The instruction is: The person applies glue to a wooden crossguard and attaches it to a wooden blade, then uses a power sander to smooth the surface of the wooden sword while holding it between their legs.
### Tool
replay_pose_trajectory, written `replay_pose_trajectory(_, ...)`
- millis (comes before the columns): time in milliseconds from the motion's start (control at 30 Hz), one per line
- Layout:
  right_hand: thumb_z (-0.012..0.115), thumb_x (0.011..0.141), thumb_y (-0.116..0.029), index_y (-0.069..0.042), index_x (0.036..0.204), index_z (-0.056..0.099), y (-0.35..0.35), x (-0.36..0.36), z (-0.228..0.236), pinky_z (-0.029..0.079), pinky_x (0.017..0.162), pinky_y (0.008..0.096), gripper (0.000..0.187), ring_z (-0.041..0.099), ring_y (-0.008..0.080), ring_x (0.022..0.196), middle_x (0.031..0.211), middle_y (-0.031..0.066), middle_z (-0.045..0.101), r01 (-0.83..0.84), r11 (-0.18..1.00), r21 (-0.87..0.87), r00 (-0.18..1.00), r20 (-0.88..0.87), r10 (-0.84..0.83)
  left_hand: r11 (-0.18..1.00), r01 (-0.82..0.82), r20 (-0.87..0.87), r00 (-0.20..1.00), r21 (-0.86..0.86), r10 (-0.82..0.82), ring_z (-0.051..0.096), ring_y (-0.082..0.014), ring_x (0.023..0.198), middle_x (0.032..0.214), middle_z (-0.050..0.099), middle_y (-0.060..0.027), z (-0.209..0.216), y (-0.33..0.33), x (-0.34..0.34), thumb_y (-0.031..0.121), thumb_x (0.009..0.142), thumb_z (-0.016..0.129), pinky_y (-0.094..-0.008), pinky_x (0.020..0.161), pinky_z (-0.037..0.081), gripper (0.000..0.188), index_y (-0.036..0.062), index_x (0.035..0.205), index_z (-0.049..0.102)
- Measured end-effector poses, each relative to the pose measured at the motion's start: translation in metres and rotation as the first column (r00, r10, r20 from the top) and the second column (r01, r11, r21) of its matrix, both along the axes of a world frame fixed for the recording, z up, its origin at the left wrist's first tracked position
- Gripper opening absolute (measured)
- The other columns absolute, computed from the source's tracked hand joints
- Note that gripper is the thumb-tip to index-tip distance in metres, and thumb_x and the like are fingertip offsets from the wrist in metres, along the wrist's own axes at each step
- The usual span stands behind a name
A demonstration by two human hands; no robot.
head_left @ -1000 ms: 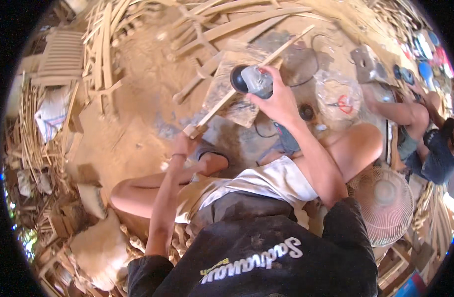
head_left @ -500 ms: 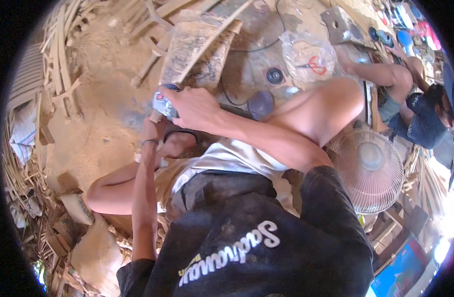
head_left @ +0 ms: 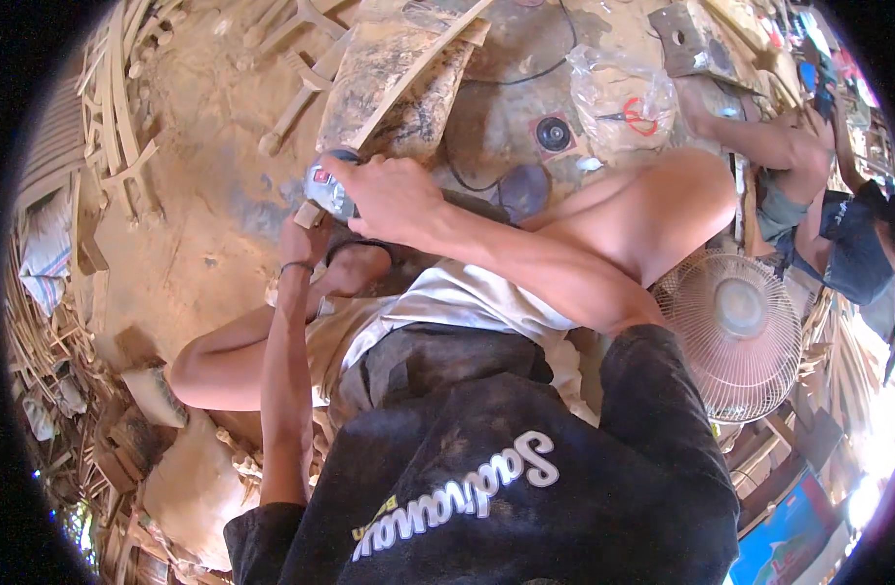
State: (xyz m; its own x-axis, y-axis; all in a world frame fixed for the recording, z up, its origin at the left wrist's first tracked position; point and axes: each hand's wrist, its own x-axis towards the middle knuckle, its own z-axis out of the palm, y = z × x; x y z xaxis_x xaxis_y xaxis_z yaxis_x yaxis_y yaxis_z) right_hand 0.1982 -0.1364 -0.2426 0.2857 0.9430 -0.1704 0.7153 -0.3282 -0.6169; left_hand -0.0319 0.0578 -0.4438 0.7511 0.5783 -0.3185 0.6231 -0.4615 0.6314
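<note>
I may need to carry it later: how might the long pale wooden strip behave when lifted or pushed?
The wooden strip is probably fairly stiff, since it runs nearly straight with no obvious sag. It looks light for its length, being so slender. Its squarish near end suggests it would slide rather than roll.

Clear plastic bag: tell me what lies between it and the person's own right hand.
The head view shows a dark cord nearer the right hand, then a black round disc nearer the plastic bag.

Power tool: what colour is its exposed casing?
The power tool looks silver-grey, clearest in the head view.
</note>
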Motion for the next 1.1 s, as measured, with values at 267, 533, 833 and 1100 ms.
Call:
replay_pose_trajectory(267,0.089,0.084,-0.031,-0.011,0.152,0.050,-0.008,0.016,-0.005,0.065,0.076,0.0516,0.080,0.080,0.0434,0.088,0.090,0.0238,0.079,0.034,0.996,-0.079,0.999,-0.034,-0.037,0.988,0.125,-0.014,0.992,0.090,-0.125,0.077,-0.0451,0.100,0.107,0.080,-0.0242,0.006,-0.015,0.023,0.032,0.098,0.079,-0.0486,0.082,0.061,0.037,0.0146,0.131,0.079)
replay_pose_trajectory(533,0.087,0.084,-0.034,-0.013,0.149,0.053,-0.019,0.050,-0.013,0.065,0.080,0.0537,0.077,0.081,0.0428,0.091,0.098,0.0227,0.081,0.167,0.978,-0.127,0.985,0.055,-0.161,0.996,0.049,-0.060,0.997,0.076,-0.044,0.076,-0.0465,0.105,0.108,0.079,-0.0248,0.001,-0.015,0.013,0.036,0.099,0.078,-0.0533,0.086,0.060,0.042,0.0248,0.139,0.077)
replay_pose_trajectory(833,0.085,0.084,-0.048,-0.019,0.153,0.052,-0.037,0.131,-0.018,0.063,0.091,0.0545,0.082,0.079,0.0456,0.102,0.107,0.0251,0.081,0.371,0.916,-0.150,0.916,0.221,-0.335,0.993,0.075,-0.083,0.994,0.095,-0.067,0.075,-0.0478,0.104,0.110,0.078,-0.0265,0.020,-0.015,0.019,0.035,0.100,0.076,-0.0540,0.084,0.060,0.042,0.0255,0.141,0.075)
replay_pose_trajectory(1100,0.088,0.084,-0.055,-0.014,0.156,0.052,-0.033,0.197,-0.018,0.061,0.097,0.0523,0.090,0.078,0.0461,0.111,0.117,0.0270,0.080,0.540,0.827,-0.158,0.816,0.338,-0.468,1.000,-0.001,-0.122,0.992,-0.012,-0.001,0.076,-0.0467,0.101,0.105,0.078,-0.0256,0.033,-0.013,0.014,0.034,0.100,0.076,-0.0529,0.082,0.060,0.042,0.0292,0.142,0.075)
